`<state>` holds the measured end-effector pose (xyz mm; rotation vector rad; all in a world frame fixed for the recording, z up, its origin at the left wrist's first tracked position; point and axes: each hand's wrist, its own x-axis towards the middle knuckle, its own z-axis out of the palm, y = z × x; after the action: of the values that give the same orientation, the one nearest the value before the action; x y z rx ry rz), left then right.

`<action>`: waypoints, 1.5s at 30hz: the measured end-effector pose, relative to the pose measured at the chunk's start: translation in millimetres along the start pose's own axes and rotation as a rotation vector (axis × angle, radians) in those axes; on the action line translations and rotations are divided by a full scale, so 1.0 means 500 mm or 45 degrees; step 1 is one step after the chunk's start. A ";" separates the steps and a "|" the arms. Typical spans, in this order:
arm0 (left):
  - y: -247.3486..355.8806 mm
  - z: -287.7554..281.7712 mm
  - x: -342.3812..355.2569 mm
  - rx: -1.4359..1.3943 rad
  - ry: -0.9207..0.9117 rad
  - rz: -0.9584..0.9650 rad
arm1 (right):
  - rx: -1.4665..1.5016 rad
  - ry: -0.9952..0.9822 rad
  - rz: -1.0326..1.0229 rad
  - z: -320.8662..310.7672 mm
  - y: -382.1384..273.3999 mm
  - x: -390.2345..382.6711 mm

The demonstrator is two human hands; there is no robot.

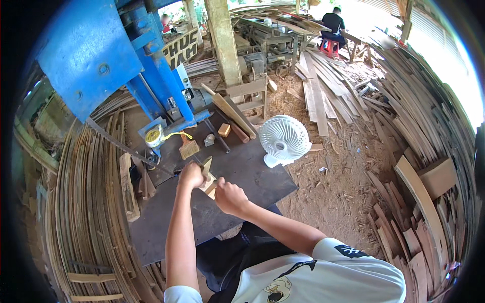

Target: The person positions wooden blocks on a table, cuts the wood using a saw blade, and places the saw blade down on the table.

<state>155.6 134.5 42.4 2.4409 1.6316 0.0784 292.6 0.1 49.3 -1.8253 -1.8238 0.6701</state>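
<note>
Mid-frame, left hand (191,175) and right hand (228,196) both clench a small wood piece (208,178), probably feeding the bandsaw blade (118,142); next needs steady pushing.

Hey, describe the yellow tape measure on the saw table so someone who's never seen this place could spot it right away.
Start at the big blue saw machine and follow its column down to the dark table. At the column's foot lies the tape measure, round and yellow, with a yellow strip curling off to the right. The small blocks beside it are bare wood or grey.
</note>
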 end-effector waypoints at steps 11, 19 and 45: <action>0.006 -0.010 -0.006 -0.059 -0.095 -0.119 | 0.074 0.008 -0.004 0.009 -0.001 -0.004; 0.036 -0.039 -0.021 -0.114 -0.095 -0.146 | 0.113 0.015 0.009 0.020 0.009 0.001; -0.014 0.006 -0.021 0.091 -0.092 -0.144 | -0.116 0.125 -0.196 0.033 0.036 0.006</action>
<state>145.5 126.8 38.8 2.3669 1.7653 -0.0861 295.9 2.7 25.0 -1.7200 -1.9340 0.4400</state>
